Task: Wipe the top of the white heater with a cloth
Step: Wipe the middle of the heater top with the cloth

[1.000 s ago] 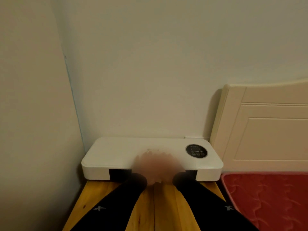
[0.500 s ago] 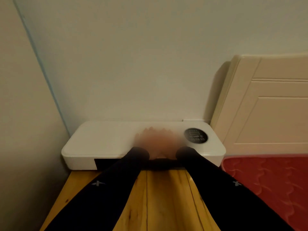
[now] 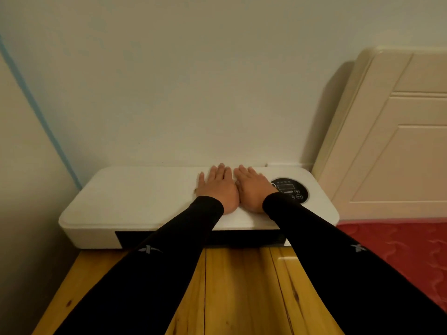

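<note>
The white heater [image 3: 145,201] lies directly under both hands, the left hand [image 3: 217,189] and right hand [image 3: 252,191] resting flat side by side on its top, fingers straight, with the round black control panel [image 3: 291,189] just right of the right hand.

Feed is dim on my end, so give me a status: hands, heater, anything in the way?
Left hand and right hand flat, side by side on the heater top. No cloth visible. Right hand beside the control panel. Nothing blocking.

L hand [image 3: 217,187], R hand [image 3: 252,189] flat on white heater [image 3: 145,197], cloth maybe underneath
</note>
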A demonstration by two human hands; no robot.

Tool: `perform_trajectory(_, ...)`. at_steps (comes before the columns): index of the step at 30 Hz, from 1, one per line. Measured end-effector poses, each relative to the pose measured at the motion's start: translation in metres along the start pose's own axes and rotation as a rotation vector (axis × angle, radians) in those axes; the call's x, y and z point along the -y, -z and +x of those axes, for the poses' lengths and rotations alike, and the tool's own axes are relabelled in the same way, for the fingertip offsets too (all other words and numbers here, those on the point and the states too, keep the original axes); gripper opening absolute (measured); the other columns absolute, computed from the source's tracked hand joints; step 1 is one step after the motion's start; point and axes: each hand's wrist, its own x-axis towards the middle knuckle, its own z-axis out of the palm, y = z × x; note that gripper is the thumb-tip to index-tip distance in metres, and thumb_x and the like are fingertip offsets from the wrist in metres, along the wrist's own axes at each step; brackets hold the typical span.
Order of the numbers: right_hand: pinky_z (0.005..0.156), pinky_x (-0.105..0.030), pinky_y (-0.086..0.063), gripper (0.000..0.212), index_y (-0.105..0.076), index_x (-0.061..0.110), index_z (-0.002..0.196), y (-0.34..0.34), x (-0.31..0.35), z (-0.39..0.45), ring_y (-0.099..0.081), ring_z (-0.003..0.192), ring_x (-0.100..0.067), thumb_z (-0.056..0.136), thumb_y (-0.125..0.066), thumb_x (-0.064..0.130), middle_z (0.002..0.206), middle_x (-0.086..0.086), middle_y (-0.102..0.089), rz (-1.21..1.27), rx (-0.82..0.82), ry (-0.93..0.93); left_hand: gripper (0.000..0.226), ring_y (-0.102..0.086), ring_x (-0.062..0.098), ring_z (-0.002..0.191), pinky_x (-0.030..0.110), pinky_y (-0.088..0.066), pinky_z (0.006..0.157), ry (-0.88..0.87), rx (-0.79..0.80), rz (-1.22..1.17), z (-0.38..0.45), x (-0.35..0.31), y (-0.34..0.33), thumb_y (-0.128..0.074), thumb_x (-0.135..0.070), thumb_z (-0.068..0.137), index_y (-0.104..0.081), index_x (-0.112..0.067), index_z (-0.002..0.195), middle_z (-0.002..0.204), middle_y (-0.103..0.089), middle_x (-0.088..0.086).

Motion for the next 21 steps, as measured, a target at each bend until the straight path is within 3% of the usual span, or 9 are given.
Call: perform_trajectory(21, 0.124, -0.044, -0.004, 0.062, -0.005, 0.014, 0.161, 0.004, 0.004, -0.007, 0.001, 0.156, -0.026, 0.106, -0.022, 0.037, 0.169, -0.006, 0.001, 0.008, 0.036, -0.063, 0.061, 0.01, 0.02, 0.15, 0.05, 0.003, 0.12, -0.009, -0.012, -0.029, -0.001, -0.001, -0.003, -0.019, -0.027, 0.099, 0.001, -0.018, 0.155, 0.164, 0.009, 0.0)
